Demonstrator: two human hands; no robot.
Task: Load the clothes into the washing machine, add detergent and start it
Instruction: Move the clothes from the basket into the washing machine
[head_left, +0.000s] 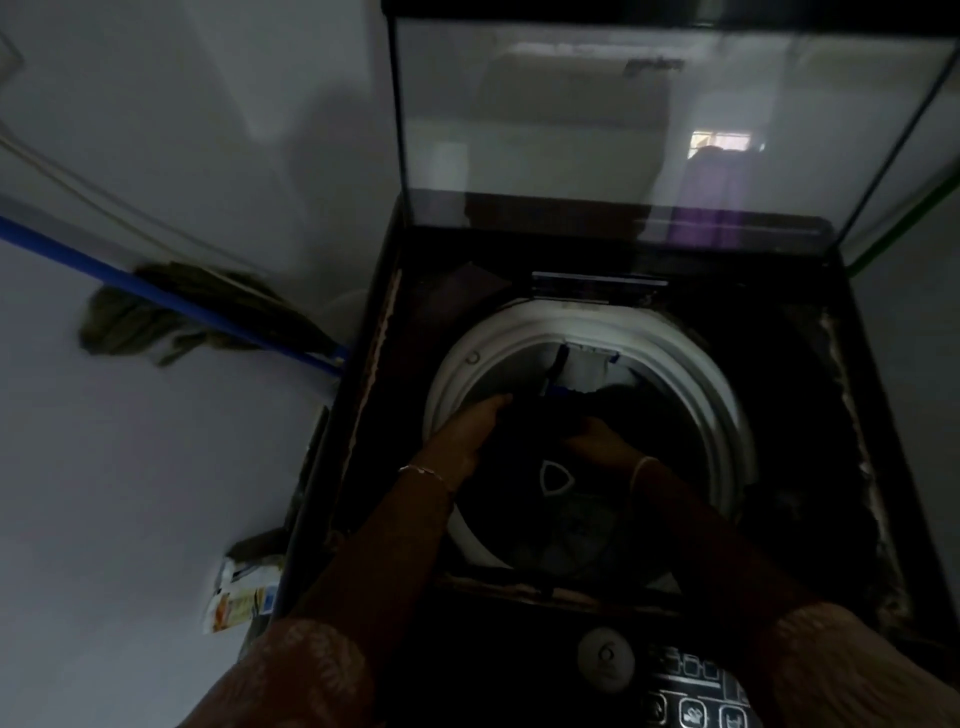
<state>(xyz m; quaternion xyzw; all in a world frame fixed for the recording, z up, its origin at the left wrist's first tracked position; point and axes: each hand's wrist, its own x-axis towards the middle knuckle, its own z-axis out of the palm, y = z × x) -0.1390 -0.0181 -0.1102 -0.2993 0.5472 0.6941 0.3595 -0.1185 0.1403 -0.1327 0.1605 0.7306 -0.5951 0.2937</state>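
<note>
A black top-loading washing machine (810, 415) stands open in dim light, its glass lid (649, 119) raised at the back. Inside the white drum rim (691, 353) lie dark clothes (649, 415) and a white garment (589, 371) at the far side. Both my hands reach into the drum. My left hand (467, 431) grips the left edge of a dark garment (535, 431). My right hand (597, 439) holds the same garment from the right. The control panel (691, 691) with a round knob (605, 657) sits at the near edge.
A blue mop handle (156, 296) with a green mop head (171, 317) leans against the wall on the left. A small printed packet (244, 597) lies on the floor by the machine's left side. White walls close in left and right.
</note>
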